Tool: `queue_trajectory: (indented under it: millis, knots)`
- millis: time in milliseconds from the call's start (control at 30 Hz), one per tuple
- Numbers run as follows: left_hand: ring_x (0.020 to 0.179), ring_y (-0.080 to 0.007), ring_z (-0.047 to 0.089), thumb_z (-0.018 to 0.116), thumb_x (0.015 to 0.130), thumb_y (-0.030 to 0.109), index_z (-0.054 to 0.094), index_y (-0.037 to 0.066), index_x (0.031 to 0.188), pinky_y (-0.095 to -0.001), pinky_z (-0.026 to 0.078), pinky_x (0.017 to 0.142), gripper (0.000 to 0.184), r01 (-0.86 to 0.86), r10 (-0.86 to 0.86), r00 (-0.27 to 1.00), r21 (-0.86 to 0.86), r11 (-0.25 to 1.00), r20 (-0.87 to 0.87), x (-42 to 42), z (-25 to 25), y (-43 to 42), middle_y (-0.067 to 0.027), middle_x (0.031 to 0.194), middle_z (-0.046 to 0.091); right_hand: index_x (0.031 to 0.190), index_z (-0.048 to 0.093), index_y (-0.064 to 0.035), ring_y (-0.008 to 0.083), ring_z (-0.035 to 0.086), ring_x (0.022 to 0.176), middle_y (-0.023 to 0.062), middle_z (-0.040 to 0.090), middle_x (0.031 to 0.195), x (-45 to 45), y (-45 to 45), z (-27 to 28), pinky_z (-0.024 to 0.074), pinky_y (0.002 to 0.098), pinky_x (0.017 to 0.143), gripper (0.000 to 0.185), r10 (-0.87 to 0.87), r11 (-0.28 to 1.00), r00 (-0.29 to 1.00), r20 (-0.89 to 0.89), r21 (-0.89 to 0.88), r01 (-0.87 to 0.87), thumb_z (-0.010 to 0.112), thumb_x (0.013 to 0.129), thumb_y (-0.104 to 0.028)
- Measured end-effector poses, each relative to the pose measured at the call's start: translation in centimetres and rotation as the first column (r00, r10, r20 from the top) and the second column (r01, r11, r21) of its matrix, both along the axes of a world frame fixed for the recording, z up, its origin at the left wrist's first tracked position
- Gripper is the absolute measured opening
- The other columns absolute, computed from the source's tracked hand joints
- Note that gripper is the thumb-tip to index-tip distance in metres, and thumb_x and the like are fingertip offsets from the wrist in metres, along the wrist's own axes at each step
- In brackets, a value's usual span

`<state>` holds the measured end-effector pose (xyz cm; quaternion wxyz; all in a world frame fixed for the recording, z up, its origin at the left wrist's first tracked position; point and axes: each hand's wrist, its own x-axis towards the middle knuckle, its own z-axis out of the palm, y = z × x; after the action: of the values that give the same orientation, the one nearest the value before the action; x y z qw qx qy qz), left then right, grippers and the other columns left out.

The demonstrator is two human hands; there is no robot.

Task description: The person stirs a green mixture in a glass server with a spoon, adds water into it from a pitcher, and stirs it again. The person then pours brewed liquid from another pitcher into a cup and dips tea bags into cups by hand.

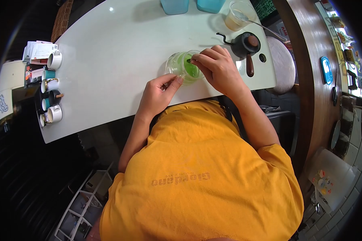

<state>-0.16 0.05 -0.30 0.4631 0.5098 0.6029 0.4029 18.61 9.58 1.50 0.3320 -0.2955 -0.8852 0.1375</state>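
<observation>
A clear container with bright green contents point(191, 69) stands on the white table, near its front edge. My left hand point(161, 91) is closed at the container's near left rim, thumb and fingers pinching that edge. My right hand point(219, 68) is closed over the right side of the opening, its fingertips pinching a small dark thing that reaches toward the green contents; most of that thing is hidden by the fingers. Just behind and to the right of my right hand sits a black gooseneck kettle point(244, 45) with a brown lid knob and handle.
On the white table point(108, 52), a clear cup with a spoon point(236, 21) stands at the back right and two blue containers point(175, 5) at the back. Several mugs point(54, 60) line the left edge beside papers point(42, 51). A round stool point(280, 66) is at the right.
</observation>
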Motion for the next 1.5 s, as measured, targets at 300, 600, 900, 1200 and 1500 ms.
queue_trajectory:
  millis: [300, 600, 900, 1200, 1500]
  knots:
    - [0.060, -0.0048, 0.045, 0.062, 0.088, 0.022, 0.066, -0.002, 0.091, -0.0208, 0.039, 0.055, 0.023, 0.006, -0.006, 1.000, 0.036, 0.999, 0.006, 0.1, -0.2, 0.0, -0.0001, 0.067, 0.059, 0.085, 0.062, -0.0037, 0.0252, 0.055, 0.065, 0.0081, 0.059, 0.069, 0.3, -0.9, -1.8, 0.0437, 0.0341, 0.061, 0.009, -0.163, 0.983, 0.980, -0.114, -0.104, 0.152, 0.061, 0.083, -0.012]
    - [0.059, -0.0035, 0.035, 0.059, 0.091, 0.024, 0.062, 0.000, 0.083, -0.0196, 0.030, 0.053, 0.026, -0.052, 0.050, 0.992, 0.016, 0.999, 0.120, -0.6, -1.7, -0.1, 0.0061, 0.062, 0.044, 0.087, 0.064, 0.0006, 0.0191, 0.058, 0.060, 0.0101, 0.061, 0.069, 0.5, -2.8, 1.2, 0.0435, 0.0291, 0.054, 0.008, -0.369, 0.898, 0.822, -0.433, -0.395, 0.194, 0.056, 0.085, -0.001]
    - [0.064, -0.0054, 0.032, 0.047, 0.095, 0.024, 0.050, 0.008, 0.075, -0.0205, 0.026, 0.059, 0.026, -0.047, 0.068, 0.895, -0.059, 0.997, 0.441, -0.9, -1.6, 0.0, 0.0055, 0.066, 0.039, 0.086, 0.065, -0.0036, 0.0185, 0.051, 0.064, 0.0051, 0.061, 0.073, 2.6, -3.6, 2.0, 0.0380, 0.0291, 0.060, 0.010, 0.005, 0.965, 0.921, -0.390, 0.245, 0.098, 0.065, 0.078, -0.011]
    - [0.064, -0.0058, 0.032, 0.046, 0.096, 0.024, 0.048, 0.010, 0.074, -0.0204, 0.027, 0.061, 0.027, -0.012, 0.007, 0.891, 0.009, 1.000, 0.455, -0.6, -1.0, 0.2, 0.0047, 0.067, 0.038, 0.088, 0.066, -0.0031, 0.0187, 0.051, 0.065, 0.0054, 0.062, 0.076, 2.8, -4.0, 1.3, 0.0373, 0.0290, 0.060, 0.015, -0.010, 0.947, 0.896, -0.445, 0.282, 0.151, 0.064, 0.080, -0.016]
    - [0.065, -0.0058, 0.032, 0.046, 0.096, 0.024, 0.047, 0.010, 0.075, -0.0205, 0.026, 0.061, 0.026, 0.006, 0.002, 0.882, -0.015, 1.000, 0.472, -0.5, -0.7, 0.6, 0.0040, 0.069, 0.040, 0.088, 0.066, -0.0037, 0.0178, 0.051, 0.065, 0.0063, 0.063, 0.077, 3.0, -4.6, 1.1, 0.0365, 0.0281, 0.059, 0.019, -0.061, 0.955, 0.903, -0.424, 0.239, 0.177, 0.058, 0.088, -0.021]
